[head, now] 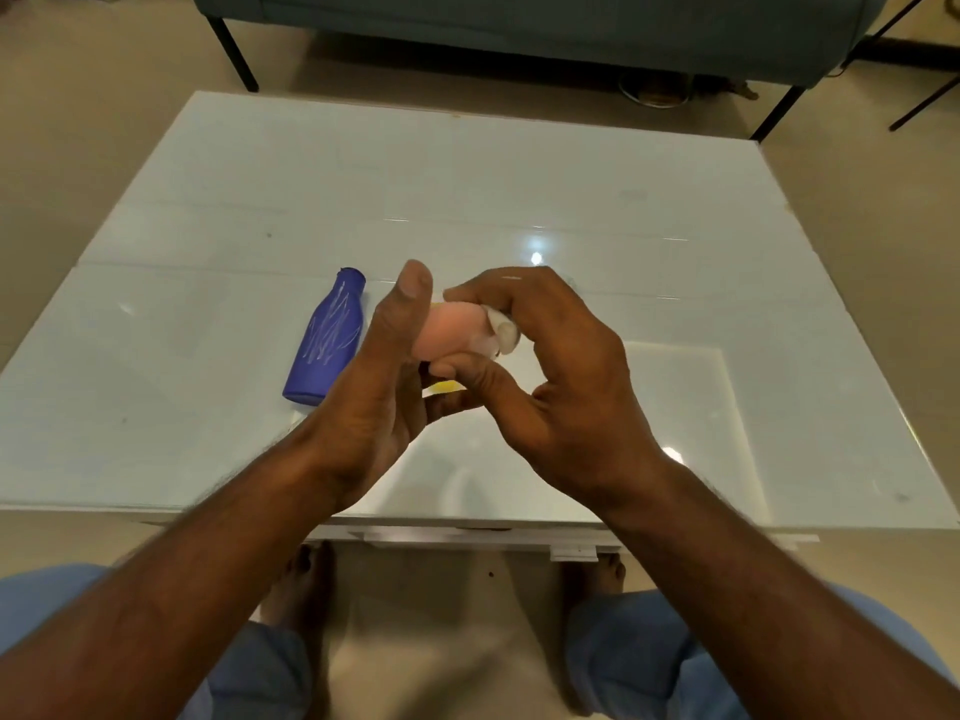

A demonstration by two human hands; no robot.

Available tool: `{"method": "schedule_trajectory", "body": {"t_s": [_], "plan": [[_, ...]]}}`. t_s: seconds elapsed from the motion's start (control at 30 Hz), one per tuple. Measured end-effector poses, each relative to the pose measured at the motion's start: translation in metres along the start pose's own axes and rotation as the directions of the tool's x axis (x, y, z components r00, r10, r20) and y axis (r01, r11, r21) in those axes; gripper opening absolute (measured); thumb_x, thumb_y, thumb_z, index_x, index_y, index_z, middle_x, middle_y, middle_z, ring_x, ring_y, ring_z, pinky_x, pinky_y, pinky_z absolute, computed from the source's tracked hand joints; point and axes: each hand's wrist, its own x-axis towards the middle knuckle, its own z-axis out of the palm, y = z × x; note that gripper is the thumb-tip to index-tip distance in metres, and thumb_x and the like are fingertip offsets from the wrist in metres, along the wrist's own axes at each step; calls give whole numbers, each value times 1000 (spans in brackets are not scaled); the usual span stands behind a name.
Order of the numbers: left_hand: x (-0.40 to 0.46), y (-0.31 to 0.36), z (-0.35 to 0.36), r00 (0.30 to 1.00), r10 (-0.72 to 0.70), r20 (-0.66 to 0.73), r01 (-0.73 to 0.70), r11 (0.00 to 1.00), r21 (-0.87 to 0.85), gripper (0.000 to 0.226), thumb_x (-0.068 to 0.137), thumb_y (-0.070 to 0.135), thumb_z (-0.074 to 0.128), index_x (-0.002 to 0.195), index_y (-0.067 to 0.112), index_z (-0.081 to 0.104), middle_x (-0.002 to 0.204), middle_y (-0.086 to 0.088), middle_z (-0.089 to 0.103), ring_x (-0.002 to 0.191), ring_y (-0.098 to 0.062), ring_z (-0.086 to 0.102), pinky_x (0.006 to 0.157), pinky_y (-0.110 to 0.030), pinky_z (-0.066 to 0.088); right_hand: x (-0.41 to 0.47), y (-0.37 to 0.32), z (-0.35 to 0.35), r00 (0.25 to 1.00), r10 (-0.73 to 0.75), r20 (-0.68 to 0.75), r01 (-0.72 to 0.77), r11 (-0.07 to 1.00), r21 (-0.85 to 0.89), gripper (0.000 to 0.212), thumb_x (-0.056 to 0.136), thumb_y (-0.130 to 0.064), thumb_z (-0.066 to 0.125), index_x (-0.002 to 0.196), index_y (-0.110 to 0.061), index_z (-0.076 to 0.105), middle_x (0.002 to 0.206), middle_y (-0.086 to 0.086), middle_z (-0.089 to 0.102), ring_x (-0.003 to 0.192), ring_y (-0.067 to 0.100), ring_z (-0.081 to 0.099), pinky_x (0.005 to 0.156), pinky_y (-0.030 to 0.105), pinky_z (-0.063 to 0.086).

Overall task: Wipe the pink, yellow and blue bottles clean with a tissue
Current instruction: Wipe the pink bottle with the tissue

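We see the left hand (384,371) holding the pink bottle (449,332) up above the table (519,200), fingers curled under it and thumb raised alongside, so the bottle's side is turned toward the other hand. The right hand (550,356) pinches a small wad of white tissue (501,332) between fingertips and thumb and presses it on the right end of the pink bottle. We judge this is the wiping step on the first bottle, with the bottle lifted off the table so the tissue can reach round it.

The blue bottle (324,345) lies on its side on the table just left of the left hand, neck pointing away from us, with pale scribble marks on its body. Those marks look like the dirt to be cleaned, so we take it as not yet wiped. It lies within easy reach.

The yellow bottle (444,387) is mostly hidden behind the hands. We see only a yellow sliver below the pink bottle and a trace above it. We cannot tell if it lies flat or whether it is clean.

Beyond the table stands a grey-green sofa (519,23) on dark legs. Our knees in blue trousers (649,657) and bare feet show under the near edge.

Two bottles look left to do.
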Motion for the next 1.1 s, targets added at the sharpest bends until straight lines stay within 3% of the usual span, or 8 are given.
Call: {"method": "schedule_trajectory", "body": {"t_s": [0.2, 0.33, 0.5, 0.57, 0.67, 0.8, 0.97, 1.1], "plan": [[4, 0, -4, 993, 112, -23, -110, 992, 53, 104, 44, 81, 81, 126, 19, 66, 115, -8, 76, 109, -29, 74, 100, -51, 57, 0, -6, 1, 998, 17, -53, -17, 1000, -7, 41, 96, -10, 77, 134, 0, 65, 132, 11, 69, 125, 18, 63, 106, 23, 50], [1, 0, -2, 982, 185, -46, -180, 979, 95, 77, 58, 82, 70, 115, 31, 72, 110, -2, 77, 107, -24, 75, 99, -53, 57, -7, -25, 5, 994, -103, -31, 105, 994, 39, 54, 96, -6, 66, 144, 13, 51, 150, 25, 55, 144, 29, 52, 116, 18, 40], [-1, 5, -5, 977, 176, -123, -185, 980, -67, 120, 47, 83, 77, 138, 8, 54, 123, -18, 71, 113, -35, 72, 95, -52, 58, -4, -17, 4, 979, 181, 90, -185, 982, 34, 67, 98, -25, 71, 157, -7, 45, 162, 7, 50, 150, 14, 45, 121, 17, 38], [-1, 6, -7, 976, 189, -104, -190, 982, 2, 121, 51, 86, 73, 138, 5, 55, 122, -20, 71, 113, -34, 72, 98, -52, 57, -7, -18, 4, 988, 124, 88, -130, 989, 67, 70, 95, -14, 74, 156, 1, 43, 163, 14, 46, 154, 21, 42, 125, 27, 38], [0, 3, -6, 975, 209, -80, -206, 978, 37, 120, 53, 87, 72, 140, 6, 54, 123, -17, 71, 115, -32, 71, 97, -49, 59, -14, -25, 9, 998, -5, 70, -3, 993, 115, 73, 91, 1, 71, 155, 11, 35, 167, 24, 34, 159, 25, 32, 124, 23, 36], [-1, 4, -7, 970, 216, -110, -220, 975, -25, 122, 48, 84, 77, 139, 7, 53, 125, -18, 70, 113, -33, 72, 90, -42, 60, -8, -16, 8, 965, 211, 156, -227, 969, 94, 74, 98, -8, 67, 163, -11, 32, 172, 4, 31, 159, 8, 27, 122, 11, 27], [-1, 2, -3, 972, 231, -36, -227, 970, 90, 66, 69, 77, 71, 111, 26, 72, 107, -3, 78, 108, -24, 74, 84, -31, 60, -17, -32, 12, 999, -40, -3, 40, 989, 142, 71, 84, 19, 63, 151, 13, 40, 164, 28, 36, 158, 29, 37, 124, 31, 39], [-1, 2, -7, 955, 273, -119, -275, 961, 1, 92, 50, 84, 75, 114, 18, 68, 111, -8, 76, 110, -29, 73, 88, -40, 61, -12, -22, 11, 976, 200, 87, -212, 964, 162, 76, 90, 7, 63, 161, -7, 37, 170, 7, 35, 158, 10, 32, 119, 9, 31]]}}
